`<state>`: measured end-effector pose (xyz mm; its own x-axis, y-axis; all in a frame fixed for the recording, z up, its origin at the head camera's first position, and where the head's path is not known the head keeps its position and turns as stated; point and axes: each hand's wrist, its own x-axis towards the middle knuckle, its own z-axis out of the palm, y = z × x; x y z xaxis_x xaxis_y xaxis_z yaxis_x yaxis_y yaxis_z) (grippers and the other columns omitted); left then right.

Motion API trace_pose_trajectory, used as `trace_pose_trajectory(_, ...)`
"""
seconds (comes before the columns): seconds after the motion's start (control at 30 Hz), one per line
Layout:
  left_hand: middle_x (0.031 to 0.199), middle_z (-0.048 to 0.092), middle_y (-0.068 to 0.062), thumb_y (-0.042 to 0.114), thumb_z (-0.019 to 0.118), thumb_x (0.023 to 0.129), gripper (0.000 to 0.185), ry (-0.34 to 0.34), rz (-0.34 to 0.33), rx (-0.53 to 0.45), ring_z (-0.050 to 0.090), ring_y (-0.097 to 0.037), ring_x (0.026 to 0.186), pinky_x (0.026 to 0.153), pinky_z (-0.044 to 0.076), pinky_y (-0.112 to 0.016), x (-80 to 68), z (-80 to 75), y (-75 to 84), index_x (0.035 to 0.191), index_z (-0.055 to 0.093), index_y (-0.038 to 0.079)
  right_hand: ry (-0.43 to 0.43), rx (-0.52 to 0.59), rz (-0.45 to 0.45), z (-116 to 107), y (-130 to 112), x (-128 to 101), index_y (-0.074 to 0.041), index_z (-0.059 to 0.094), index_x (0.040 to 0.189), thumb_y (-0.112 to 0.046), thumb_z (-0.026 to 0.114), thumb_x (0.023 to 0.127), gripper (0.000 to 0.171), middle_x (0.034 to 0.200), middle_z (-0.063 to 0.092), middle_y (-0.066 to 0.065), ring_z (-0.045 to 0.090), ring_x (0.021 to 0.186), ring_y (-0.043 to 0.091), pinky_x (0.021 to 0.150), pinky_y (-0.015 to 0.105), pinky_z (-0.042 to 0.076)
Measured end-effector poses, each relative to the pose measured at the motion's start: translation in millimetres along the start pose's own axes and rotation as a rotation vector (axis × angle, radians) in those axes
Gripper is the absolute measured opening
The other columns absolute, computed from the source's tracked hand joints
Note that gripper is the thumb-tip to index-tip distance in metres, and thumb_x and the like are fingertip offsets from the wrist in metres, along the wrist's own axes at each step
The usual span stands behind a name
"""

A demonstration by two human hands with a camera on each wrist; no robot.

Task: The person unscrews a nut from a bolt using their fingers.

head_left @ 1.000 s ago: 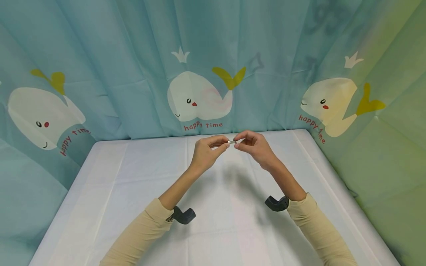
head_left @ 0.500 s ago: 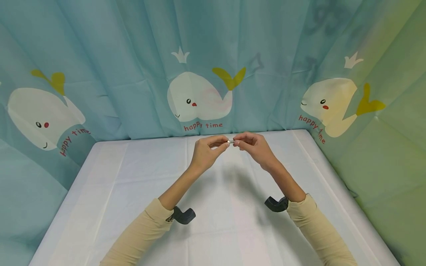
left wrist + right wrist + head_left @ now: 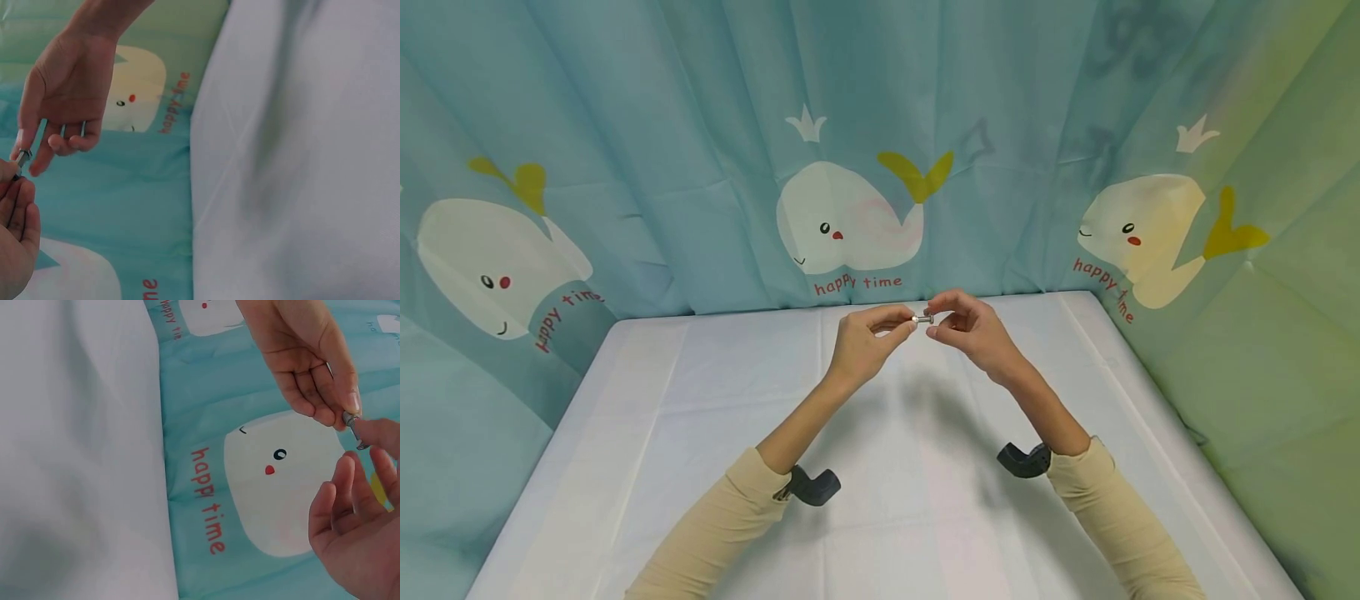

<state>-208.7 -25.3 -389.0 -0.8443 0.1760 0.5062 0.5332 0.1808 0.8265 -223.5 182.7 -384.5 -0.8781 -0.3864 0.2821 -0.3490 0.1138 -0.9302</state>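
Note:
My left hand (image 3: 867,343) pinches one end of a small silver bolt (image 3: 924,319) between thumb and index finger, above the far part of the table. The bolt lies roughly level, its free end pointing right. My right hand (image 3: 973,333) is around that free end with thumb and index finger parted, the bolt's end showing between them. In the right wrist view, the right thumb (image 3: 378,434) lies close beside or against the bolt (image 3: 357,431); contact is hard to tell. In the left wrist view, the bolt (image 3: 23,159) spans the space between both hands. Its pinched end is hidden by the left fingertips.
A white cloth covers the table (image 3: 760,433). Behind it hangs a blue-green curtain (image 3: 700,150) printed with whales, and it continues greenish along the right side. Dark camera mounts (image 3: 815,487) sit at the wrists, beside beige sleeves.
The right thumb and fingers close onto the bolt's free end half a second ago, then part again, leaving more of the bolt visible. The left hand stays in place with its pinch.

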Motion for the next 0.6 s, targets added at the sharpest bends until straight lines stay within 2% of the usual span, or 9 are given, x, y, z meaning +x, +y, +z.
trace_pose_trajectory(0.13,0.094,0.075,-0.009,0.006,0.074,0.09,0.011,0.002,0.013,-0.013,0.072,-0.022,0.089,0.084,0.057,-0.034,0.2,0.2,-0.6,0.1,0.077,0.002,0.005,-0.029,0.031,1.3,-1.9,-0.2,0.002,0.059,0.124,-0.01,0.062,0.099,0.028,0.111,0.065,0.01,0.061,0.09,0.024,0.08,0.035,0.053)
trace_pose_trajectory(0.3,0.095,0.074,-0.014,0.004,0.074,0.09,0.013,0.003,0.013,-0.025,0.072,-0.028,0.089,0.085,0.057,-0.039,0.6,1.0,0.5,0.1,0.076,-0.003,0.05,-0.056,0.069,2.0,-0.7,0.8,0.003,0.066,0.116,-0.019,0.059,0.102,0.026,0.1,0.069,0.011,0.06,0.09,0.023,0.081,0.031,0.052)
trace_pose_trajectory(0.47,0.093,0.075,-0.009,0.007,0.075,0.09,0.01,0.002,0.01,-0.02,0.072,-0.021,0.088,0.084,0.057,-0.031,0.7,0.0,-1.2,0.099,0.077,0.001,0.07,-0.043,0.065,1.6,-0.9,1.0,0.004,0.067,0.112,-0.018,0.061,0.101,0.025,0.096,0.069,0.009,0.061,0.096,0.03,0.083,0.032,0.053)
trace_pose_trajectory(0.6,0.093,0.075,-0.007,0.006,0.074,0.091,0.011,-0.004,0.016,-0.01,0.072,-0.018,0.087,0.084,0.056,-0.028,0.9,-0.2,-1.2,0.099,0.076,-0.001,0.072,-0.031,0.06,1.8,-2.8,0.2,0.003,0.067,0.112,-0.017,0.062,0.101,0.024,0.096,0.07,0.007,0.062,0.095,0.027,0.083,0.032,0.053)
